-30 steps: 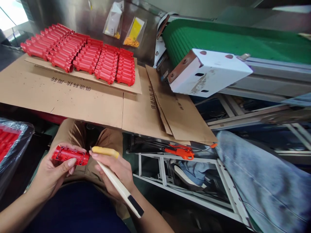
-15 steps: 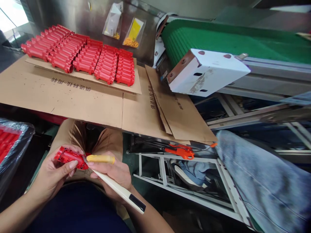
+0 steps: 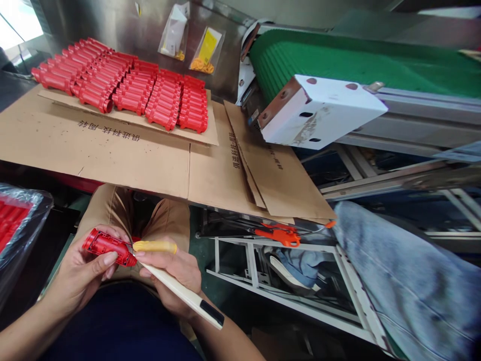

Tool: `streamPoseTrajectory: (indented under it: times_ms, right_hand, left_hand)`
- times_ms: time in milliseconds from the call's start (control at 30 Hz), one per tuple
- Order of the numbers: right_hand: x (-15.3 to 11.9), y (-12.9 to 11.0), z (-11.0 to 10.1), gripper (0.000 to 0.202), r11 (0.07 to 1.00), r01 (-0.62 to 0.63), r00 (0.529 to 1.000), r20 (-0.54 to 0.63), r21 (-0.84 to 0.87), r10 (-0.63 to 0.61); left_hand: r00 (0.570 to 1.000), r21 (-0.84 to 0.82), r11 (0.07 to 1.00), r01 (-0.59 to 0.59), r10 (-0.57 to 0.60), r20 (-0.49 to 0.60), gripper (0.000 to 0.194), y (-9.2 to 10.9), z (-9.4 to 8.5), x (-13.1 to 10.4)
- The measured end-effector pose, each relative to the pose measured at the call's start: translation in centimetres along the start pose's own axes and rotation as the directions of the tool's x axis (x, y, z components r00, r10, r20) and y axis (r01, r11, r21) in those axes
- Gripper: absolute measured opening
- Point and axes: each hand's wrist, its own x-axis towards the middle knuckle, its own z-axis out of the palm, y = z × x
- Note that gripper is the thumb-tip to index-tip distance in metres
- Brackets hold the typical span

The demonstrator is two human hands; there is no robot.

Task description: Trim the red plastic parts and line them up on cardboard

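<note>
My left hand is closed around a red plastic tubular part, holding it above my lap with its slotted side up and the thumb pressed on it. My right hand grips a knife with a cream handle and a black end. The narrow metal tip meets the right end of the red part; exactly where it touches is hard to make out. A yellow finger cot covers one finger of my right hand.
Rows of similar red parts lie on cardboard. Two small bags with yellow pieces lie behind. A green conveyor belt runs at right, above orange-handled pliers. A plastic-lined bin holds red parts. Someone's denim-clad leg is at right.
My hands and the red part have shifted very slightly to the left. Both grips look the same, and the knife tip stays at the part's right end.
</note>
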Motion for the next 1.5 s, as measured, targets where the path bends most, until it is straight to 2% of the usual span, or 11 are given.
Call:
streamPoseTrajectory:
  times_ms: [433, 600, 667, 800, 900, 1000, 1100, 1200, 1333, 1400, 1500]
  right_hand:
    - [-0.9, -0.3, 0.1, 0.018, 0.999, -0.045, 0.998, -0.049, -0.011, 0.045]
    - [-0.4, 0.0, -0.7, 0.013, 0.992, -0.122, 0.99, 0.065, -0.016, 0.123]
    - [-0.2, 0.3, -1.2, 0.014, 0.997, -0.053, 0.99, 0.125, -0.053, 0.059]
    - [0.3, 0.6, -1.8, 0.028, 0.932, 0.252, 0.946, 0.266, -0.259, -0.182]
    - [0.8, 0.3, -2.1, 0.031, 0.867, 0.362, 0.903, 0.358, -0.342, -0.236]
    - [1.1, 0.2, -2.1, 0.029, 0.846, 0.402, 0.889, 0.37, -0.352, -0.269]
    - [1.1, 0.6, -1.7, 0.026, 0.922, 0.28, 0.938, 0.283, -0.269, -0.202]
    - [1.0, 1.0, -1.2, 0.014, 0.997, 0.009, 0.989, 0.151, -0.077, 0.002]
    - [1.2, 1.0, -0.9, 0.022, 0.928, -0.316, 0.948, 0.085, 0.196, 0.305]
    - [1.3, 0.7, -0.9, 0.025, 0.925, -0.321, 0.947, 0.072, 0.202, 0.312]
    - [1.2, 0.2, -1.1, 0.016, 0.98, -0.199, 0.98, 0.034, 0.028, 0.198]
  left_hand:
    - [0.988, 0.067, 0.994, -0.084, 0.074, 0.136, 0.028, -1.0, -2.5, 0.9]
    - [0.987, 0.102, 0.988, -0.112, 0.098, 0.127, 0.03, -1.1, -2.5, 1.0]
    - [0.989, 0.09, 0.989, -0.117, 0.108, 0.097, 0.035, -0.9, -2.1, 1.1]
    - [0.991, 0.019, 0.992, -0.124, 0.123, 0.047, 0.059, -0.5, -1.1, 1.2]
    - [0.995, -0.017, 0.996, -0.092, 0.093, 0.045, 0.054, -0.3, -0.7, 1.4]
    - [0.998, -0.02, 1.0, -0.014, 0.016, 0.064, 0.047, -0.4, -0.9, 1.4]
    - [0.996, -0.013, 1.0, 0.016, -0.015, 0.087, 0.045, -0.6, -1.1, 1.2]
    - [0.998, -0.017, 1.0, 0.016, -0.015, 0.068, 0.049, -0.8, -0.9, 0.9]
    - [0.996, 0.015, 0.999, -0.033, 0.031, 0.087, 0.053, -1.1, -0.8, 1.0]
    - [0.993, 0.018, 0.997, -0.073, 0.071, 0.089, 0.053, -1.2, -0.9, 1.2]
    - [0.989, -0.012, 0.991, -0.131, 0.132, 0.073, 0.051, -1.1, -1.0, 1.5]
